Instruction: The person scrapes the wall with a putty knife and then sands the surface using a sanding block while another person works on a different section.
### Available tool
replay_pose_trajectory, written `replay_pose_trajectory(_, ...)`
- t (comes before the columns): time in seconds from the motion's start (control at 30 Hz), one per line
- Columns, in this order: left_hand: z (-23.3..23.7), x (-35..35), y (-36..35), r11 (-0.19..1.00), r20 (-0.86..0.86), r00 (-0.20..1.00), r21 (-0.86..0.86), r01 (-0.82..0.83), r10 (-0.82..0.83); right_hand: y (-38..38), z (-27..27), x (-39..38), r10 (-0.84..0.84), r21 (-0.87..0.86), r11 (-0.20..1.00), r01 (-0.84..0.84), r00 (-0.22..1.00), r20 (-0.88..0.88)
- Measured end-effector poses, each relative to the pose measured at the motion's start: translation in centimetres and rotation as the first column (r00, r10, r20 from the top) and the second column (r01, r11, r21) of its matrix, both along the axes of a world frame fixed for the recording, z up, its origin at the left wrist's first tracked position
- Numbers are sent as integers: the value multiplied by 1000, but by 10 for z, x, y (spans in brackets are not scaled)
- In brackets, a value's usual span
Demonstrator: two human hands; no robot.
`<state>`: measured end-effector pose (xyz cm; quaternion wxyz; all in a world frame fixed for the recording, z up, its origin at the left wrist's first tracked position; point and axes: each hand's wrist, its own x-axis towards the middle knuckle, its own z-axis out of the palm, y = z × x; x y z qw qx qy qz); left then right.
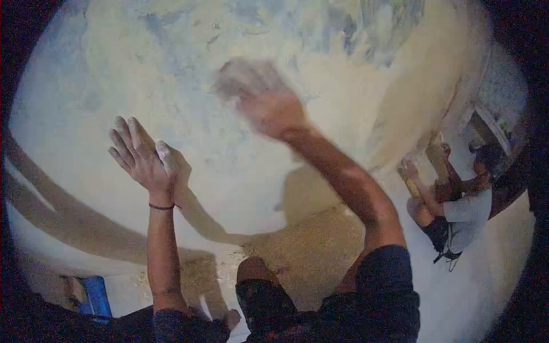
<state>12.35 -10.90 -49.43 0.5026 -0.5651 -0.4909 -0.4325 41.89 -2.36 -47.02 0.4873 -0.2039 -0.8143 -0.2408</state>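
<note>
My left hand [147, 159] is raised before the patchy pale wall [229, 166], its fingers spread and dusted with white. A dark band circles that wrist. Higher up and to the right, my right hand [260, 97] is at the wall's blotchy surface, its fingers smeared by motion; whether they touch the wall cannot be made out. No object shows in my left hand. Blue-grey patches mark the upper part of the wall.
At the right, a person in a white top [472, 214] sits or crouches near the wall. A blue object [97, 296] stands at the lower left. My bent knee [257, 268] shows at the bottom above the brownish floor [309, 251].
</note>
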Motion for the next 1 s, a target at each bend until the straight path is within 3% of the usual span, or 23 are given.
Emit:
replay_pose_trajectory(0.03, 0, 0, -6, 1000, 20, 1000, 7, 2, -2, 6, 17, 27, -66, 88, 993, 78, 990, -125)
replay_pose_trajectory(0.07, 1, 0, -12, 1000, 31, 1000, 11, -5, 5, 0, 42, 55, -301, 228, 905, 358, 920, -250)
replay_pose_trajectory(0.1, 1, 0, -17, 1000, 21, 1000, 22, -8, 7, 1, 54, 72, -231, -137, 973, 186, 811, -538)
replay_pose_trajectory(0.13, 0, 2, -22, 999, 12, 1000, 33, -8, 7, 9, 70, 93, -252, -120, 965, 234, 696, -673)
replay_pose_trajectory(0.17, -2, 7, -27, 999, 25, 1000, 37, -8, 7, 13, 59, 90, -249, -112, 965, 236, 704, -665)
replay_pose_trajectory(0.23, -18, 18, 5, 999, 114, 993, 38, 20, -24, 62, 24, 52, -570, -252, 820, 514, 686, -452)
replay_pose_trajectory(0.27, -18, 26, 1, 999, 136, 990, 33, 40, -44, 32, 19, 22, -321, 8, 940, 341, 893, -316)
replay_pose_trajectory(0.3, -20, 32, -3, 999, 125, 992, 42, 19, -25, 0, 13, 0, -62, 226, 970, 84, 993, -104)
replay_pose_trajectory(0.33, -22, 33, -6, 1000, 152, 988, 18, 20, -23, -3, 15, 4, -36, 232, 971, 65, 991, -126)
replay_pose_trajectory(0.4, -14, 29, -19, 998, 164, 985, -39, 55, -48, 0, 24, 31, 392, 22, 915, -402, 901, 184)
replay_pose_trajectory(0.43, -9, 50, -22, 999, 149, 988, -22, 34, -30, 16, 35, 78, 65, 276, 958, -73, 997, 38)
replay_pose_trajectory(0.47, -21, 64, -17, 1000, 120, 993, -12, 21, -19, 28, 41, 116, -234, 160, 952, 262, 957, -172)
replay_pose_trajectory(0.5, -11, 80, -28, 1000, 93, 996, 3, 11, -11, 24, 65, 156, -241, -58, 970, 237, 895, -375)
replay_pose_trajectory(0.53, 2, 94, -35, 1000, 112, 994, 3, -9, 8, 27, 90, 178, -224, -32, 963, 266, 735, -640)
replay_pose_trajectory(0.57, 18, 101, -45, 1000, 126, 992, 8, -15, 14, 21, 102, 175, -216, -23, 965, 261, 745, -630)
replay_pose_trajectory(0.63, 46, 120, -50, 999, 58, 998, 23, 23, -25, 3, 118, 142, -392, 44, 837, 546, 654, -647)
replay_pose_trajectory(0.67, 19, 100, -16, 1000, 61, 998, 26, 4, -6, 3, 88, 95, -381, 216, 841, 496, 827, -414)
replay_pose_trajectory(0.7, 45, 135, -39, 999, 43, 999, 49, -13, 11, -36, 109, 109, 87, 285, 958, -34, 981, -175)
replay_pose_trajectory(0.77, 38, 138, -38, 997, 79, 997, 79, -5, -1, -22, 120, 133, 62, 511, 845, -158, 978, 199)
replay_pose_trajectory(0.83, 24, 128, -41, 994, 97, 995, 96, -42, 33, 13, 140, 159, -278, 237, 921, 308, 949, -150)
replay_pose_trajectory(0.9, 23, 129, -20, 997, 101, 994, 55, -50, 45, 34, 181, 191, -301, -57, 947, 317, 807, -508)
replay_pose_trajectory(0.93, 21, 130, -4, 997, 112, 992, 52, -56, 50, 61, 184, 180, -298, -55, 948, 313, 815, -498)
replay_pose_trajectory(1.0, 16, 129, -8, 997, 110, 993, 58, -42, 35, 62, 180, 150, -515, -111, 814, 571, 619, -593)
